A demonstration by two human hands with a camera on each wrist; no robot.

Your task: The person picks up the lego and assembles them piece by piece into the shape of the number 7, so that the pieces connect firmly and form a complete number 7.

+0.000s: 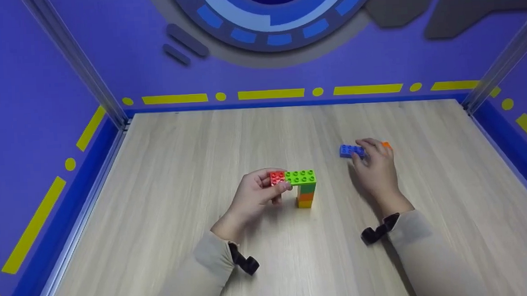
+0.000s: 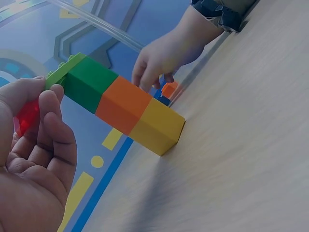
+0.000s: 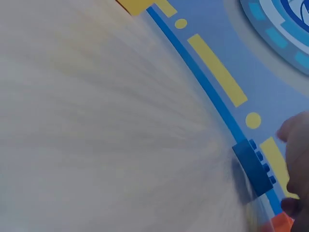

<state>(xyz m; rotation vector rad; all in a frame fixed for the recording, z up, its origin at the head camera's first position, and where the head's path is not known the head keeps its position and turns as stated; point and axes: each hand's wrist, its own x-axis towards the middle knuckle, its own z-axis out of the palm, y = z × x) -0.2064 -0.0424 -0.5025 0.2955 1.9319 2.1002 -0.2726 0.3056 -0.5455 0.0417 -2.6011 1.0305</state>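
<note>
My left hand [image 1: 257, 191] pinches a red toy brick [image 1: 277, 178] beside a light green brick [image 1: 300, 176], thumb lying over their front side. The light green brick tops a column of a dark green brick [image 2: 89, 82], an orange brick [image 2: 123, 104] and a yellow brick [image 2: 158, 126]; the red one juts out leftward from the column. Over on the right, my right hand [image 1: 376, 167] hovers with loosely bent fingers above a blue brick [image 1: 349, 151] and a loose orange brick [image 1: 387, 145]. In the right wrist view its fingers are apart from the blue brick [image 3: 253, 167].
The wooden tabletop [image 1: 179, 170] is bordered by a blue back wall [image 1: 120, 74] and side walls with yellow markings. Metal corner posts stand at both back corners. A black strap [image 1: 380, 230] circles the right wrist, another [image 1: 243, 259] the left.
</note>
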